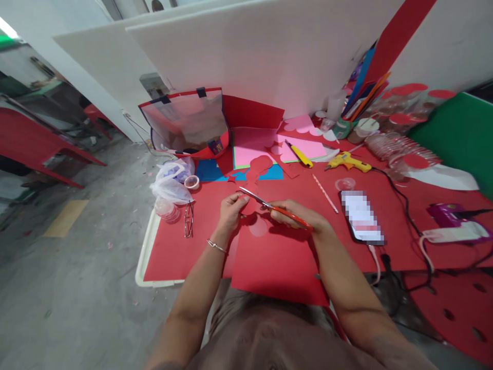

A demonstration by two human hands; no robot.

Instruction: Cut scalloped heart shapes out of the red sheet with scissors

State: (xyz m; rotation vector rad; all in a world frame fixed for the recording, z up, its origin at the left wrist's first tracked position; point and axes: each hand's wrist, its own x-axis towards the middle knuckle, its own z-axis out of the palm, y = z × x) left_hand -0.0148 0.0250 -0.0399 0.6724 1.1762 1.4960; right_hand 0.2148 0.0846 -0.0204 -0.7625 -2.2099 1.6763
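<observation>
My left hand [231,211] pinches a small piece of red paper [251,206] between thumb and fingers. My right hand [295,213] is closed around a pair of scissors [288,215] with orange-red handles. Their silver blades point left over the paper, close to my left fingertips; whether they bite into the paper I cannot tell. Below my hands lies a large red sheet [277,267], reaching over the table's front edge. A round, pale, see-through disc [258,227] rests near its top. Red paper cut-outs [260,167] lie just beyond my hands.
On the red table [173,257] are a yellow cutter [299,154], glue gun [348,162], striped stick [325,193], phone [362,218] on a cable, eyeglasses [188,220], plastic bag [173,180] and tote bag [188,123]. Plastic cups [404,146] stand at the right.
</observation>
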